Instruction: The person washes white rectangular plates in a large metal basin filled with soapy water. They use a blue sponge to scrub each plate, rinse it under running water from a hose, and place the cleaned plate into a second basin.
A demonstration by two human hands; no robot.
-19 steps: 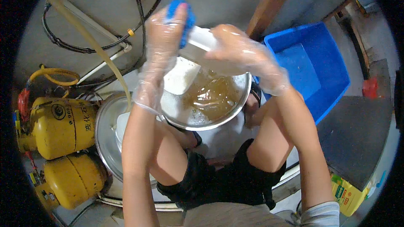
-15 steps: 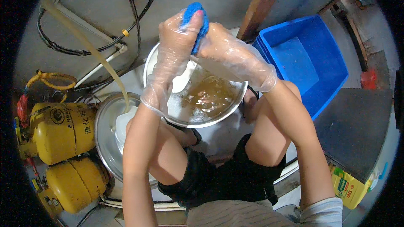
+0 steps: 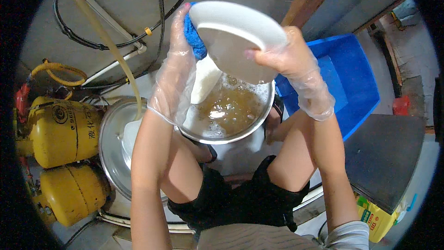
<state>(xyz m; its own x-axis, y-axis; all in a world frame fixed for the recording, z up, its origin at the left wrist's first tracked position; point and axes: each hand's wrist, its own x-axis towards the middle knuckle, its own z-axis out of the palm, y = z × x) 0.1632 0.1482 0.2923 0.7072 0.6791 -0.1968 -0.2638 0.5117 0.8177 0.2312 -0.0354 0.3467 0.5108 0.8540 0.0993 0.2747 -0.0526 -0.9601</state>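
Over the basin I hold a white plate (image 3: pixel 238 21), tilted and raised. My right hand (image 3: pixel 296 58), in a clear plastic glove, is closed on its right rim with the thumb over the near side. At the opposite rim, my gloved left hand (image 3: pixel 177 62) presses a blue cloth (image 3: pixel 194 41) against the plate; some of its fingers are hidden. Below them stands a round metal basin (image 3: pixel 222 140) of brownish, foamy water. Another white dish (image 3: pixel 205 82) leans in it at the left, partly covered by my left glove.
A second metal basin (image 3: pixel 104 143) on the left holds white ware (image 3: pixel 131 139), and a pale hose (image 3: pixel 104 34) hangs into it. Two yellow gas cylinders (image 3: pixel 62 132) stand beyond. To the right are a blue crate (image 3: pixel 365 83), a dark board (image 3: pixel 386 153) and a yellow container (image 3: pixel 377 222).
My hands were close together around the cloth. Now they are apart, the right one moved rightward, and the plate has swung up into plain view between them.
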